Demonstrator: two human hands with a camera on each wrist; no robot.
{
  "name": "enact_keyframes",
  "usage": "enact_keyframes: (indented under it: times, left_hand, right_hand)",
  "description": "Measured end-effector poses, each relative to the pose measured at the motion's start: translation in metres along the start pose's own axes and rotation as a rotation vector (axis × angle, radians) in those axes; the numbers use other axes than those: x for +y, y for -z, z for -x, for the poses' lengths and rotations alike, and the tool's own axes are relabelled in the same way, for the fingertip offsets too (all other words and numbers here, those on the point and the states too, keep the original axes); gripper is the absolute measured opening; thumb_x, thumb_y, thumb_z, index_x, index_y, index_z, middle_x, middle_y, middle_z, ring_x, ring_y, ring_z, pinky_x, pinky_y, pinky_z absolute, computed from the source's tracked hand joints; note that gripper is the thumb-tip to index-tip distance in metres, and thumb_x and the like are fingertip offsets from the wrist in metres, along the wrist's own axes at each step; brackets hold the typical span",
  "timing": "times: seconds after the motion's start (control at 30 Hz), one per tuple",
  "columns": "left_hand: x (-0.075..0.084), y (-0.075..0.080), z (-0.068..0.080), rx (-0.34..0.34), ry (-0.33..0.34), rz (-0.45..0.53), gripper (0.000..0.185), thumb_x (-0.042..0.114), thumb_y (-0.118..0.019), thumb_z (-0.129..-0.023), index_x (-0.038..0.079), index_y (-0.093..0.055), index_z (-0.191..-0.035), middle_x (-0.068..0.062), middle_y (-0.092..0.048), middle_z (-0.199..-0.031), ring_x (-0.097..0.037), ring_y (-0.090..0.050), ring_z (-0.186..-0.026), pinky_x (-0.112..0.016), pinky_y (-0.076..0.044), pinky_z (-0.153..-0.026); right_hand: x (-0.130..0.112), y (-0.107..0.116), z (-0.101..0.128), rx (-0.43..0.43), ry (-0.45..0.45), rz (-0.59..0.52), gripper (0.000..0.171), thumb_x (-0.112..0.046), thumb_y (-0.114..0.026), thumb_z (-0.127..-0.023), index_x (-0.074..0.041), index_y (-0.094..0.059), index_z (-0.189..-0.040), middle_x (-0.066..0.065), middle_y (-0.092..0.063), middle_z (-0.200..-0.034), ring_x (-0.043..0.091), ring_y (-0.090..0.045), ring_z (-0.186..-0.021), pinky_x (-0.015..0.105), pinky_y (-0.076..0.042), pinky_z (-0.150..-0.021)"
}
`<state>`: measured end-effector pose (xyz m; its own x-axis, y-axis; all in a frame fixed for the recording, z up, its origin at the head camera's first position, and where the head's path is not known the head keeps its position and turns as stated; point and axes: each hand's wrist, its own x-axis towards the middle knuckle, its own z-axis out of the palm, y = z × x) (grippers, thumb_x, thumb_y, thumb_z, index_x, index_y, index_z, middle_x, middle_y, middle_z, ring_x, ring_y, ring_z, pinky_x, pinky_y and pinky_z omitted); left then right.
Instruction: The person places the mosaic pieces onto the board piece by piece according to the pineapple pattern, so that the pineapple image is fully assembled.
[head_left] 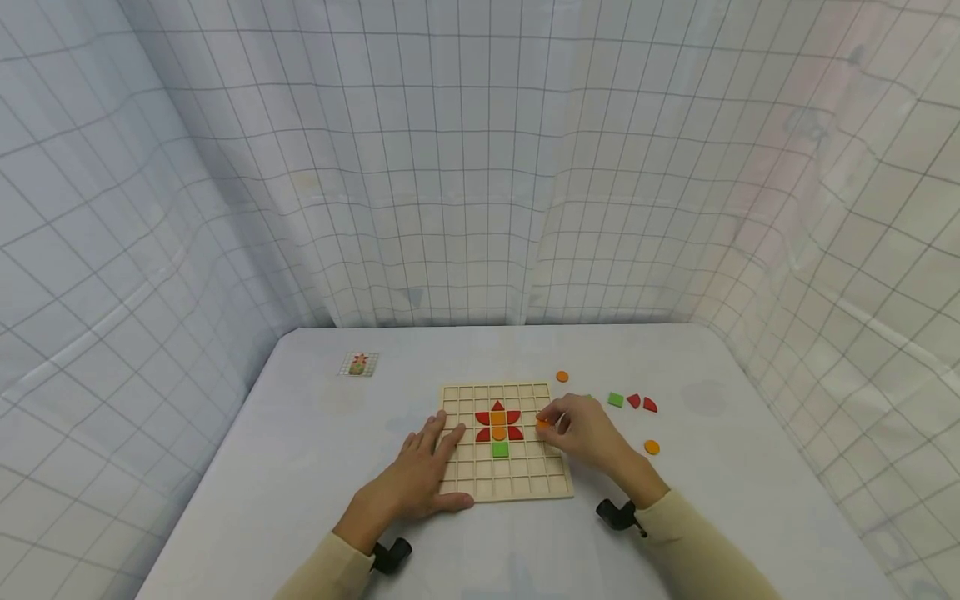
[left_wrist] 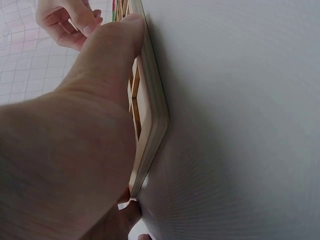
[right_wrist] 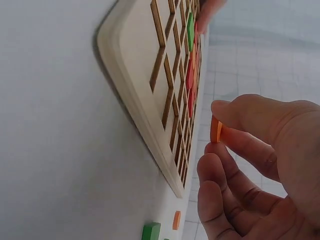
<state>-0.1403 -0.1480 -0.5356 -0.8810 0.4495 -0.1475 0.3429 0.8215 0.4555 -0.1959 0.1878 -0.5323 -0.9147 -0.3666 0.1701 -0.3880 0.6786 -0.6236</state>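
Observation:
A wooden grid board [head_left: 532, 487] lies on the table. In its middle sit an orange square tile [head_left: 498, 417], an orange disc [head_left: 498, 433], a green square tile [head_left: 500, 450] and several red pieces, among them a red triangle [head_left: 498, 406]. My left hand [head_left: 420, 477] rests along the board's left side, fingers extended and thumb [left_wrist: 127, 37] on the front edge. Above the board's right side, my right hand [head_left: 588, 429] pinches another orange disc [right_wrist: 215, 129] between thumb and index finger. The right wrist view shows this disc edge-on, apart from the board.
Right of the board lie loose orange discs [head_left: 652, 447], a green square [head_left: 616, 400] and two red pieces [head_left: 650, 405]. Another green piece [head_left: 588, 397] is partly hidden behind my right hand. A small pattern card [head_left: 359, 364] lies at the back left. Grid-lined white curtains [head_left: 480, 167] surround the table.

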Motion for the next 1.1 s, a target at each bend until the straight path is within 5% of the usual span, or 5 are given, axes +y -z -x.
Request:
enact_keyframes:
  times: [0.67, 1.1]
  left_hand:
    - [-0.003, 0.0, -0.002, -0.002, 0.004, -0.005, 0.12, 0.062, -0.092, -0.096, 0.007, -0.032, -0.183, -0.031, -0.015, -0.193, -0.053, -0.022, -0.18, -0.075, -0.026, -0.143]
    - [-0.002, -0.001, -0.001, -0.006, 0.009, -0.013, 0.12, 0.064, -0.091, -0.096, 0.008, -0.031, -0.184, -0.029, -0.015, -0.194, -0.052, -0.021, -0.181, -0.075, -0.027, -0.143]
  right_hand:
    - [-0.016, -0.025, 0.006, -0.102, 0.074, -0.029, 0.008, -0.011, -0.094, -0.099, -0.01, -0.086, -0.101, -0.004, -0.077, -0.092, 0.0, -0.062, -0.08, 0.018, -0.058, -0.073]
    - [-0.018, -0.026, 0.005, -0.117, 0.09, -0.004, 0.005, -0.009, -0.093, -0.1, -0.009, -0.094, -0.104, -0.004, -0.079, -0.1, 0.002, -0.067, -0.091, 0.018, -0.061, -0.08]
